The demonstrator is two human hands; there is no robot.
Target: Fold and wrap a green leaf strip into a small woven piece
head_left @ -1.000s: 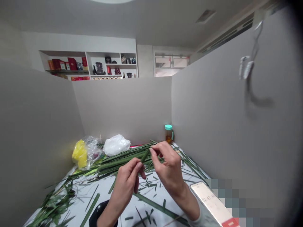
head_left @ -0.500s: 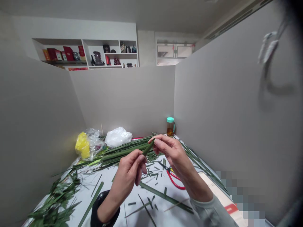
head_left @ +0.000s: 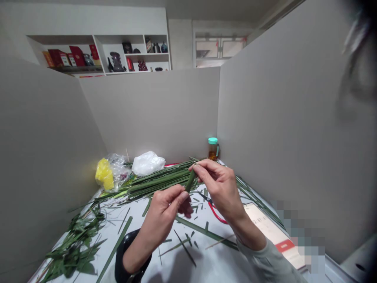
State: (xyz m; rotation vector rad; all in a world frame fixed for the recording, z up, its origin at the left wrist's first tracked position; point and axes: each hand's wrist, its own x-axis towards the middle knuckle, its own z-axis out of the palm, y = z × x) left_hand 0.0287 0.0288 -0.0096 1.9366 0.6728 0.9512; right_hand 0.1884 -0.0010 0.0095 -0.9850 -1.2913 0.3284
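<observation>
Booth: grey panels (head_left: 147,110) stood behind, left and right of the leaf pile (head_left: 159,182), with white shelves (head_left: 95,55) of boxes and ornaments showing above the back panel.
Tabletop: its white surface (head_left: 218,261) ran under the leaf pile and out in front of it, littered with small green cuttings.
Green strip: this short piece (head_left: 191,181) was held up at a slant before the right part of the leaf pile.
Left hand: it (head_left: 165,212) was in front of the leaf pile, thumb and forefinger closed on the strip's lower end, the other fingers loosely curled.
Right hand: it (head_left: 219,188) was before the pile's right end, thumb and forefinger pinching the strip's upper end, the other fingers bent.
Scissors: red-handled (head_left: 217,215), in front of the pile's right end, partly hidden by the right hand.
Phone: screen up (head_left: 256,220), right of the pile and nearer the person.
Jug: teal-lidded (head_left: 212,149), behind the pile's right end.
Bags: one white (head_left: 148,164) behind the pile, one yellow (head_left: 104,174) at its left end.
Leafy sprigs: heaped (head_left: 76,243) left of the pile, towards the person.
</observation>
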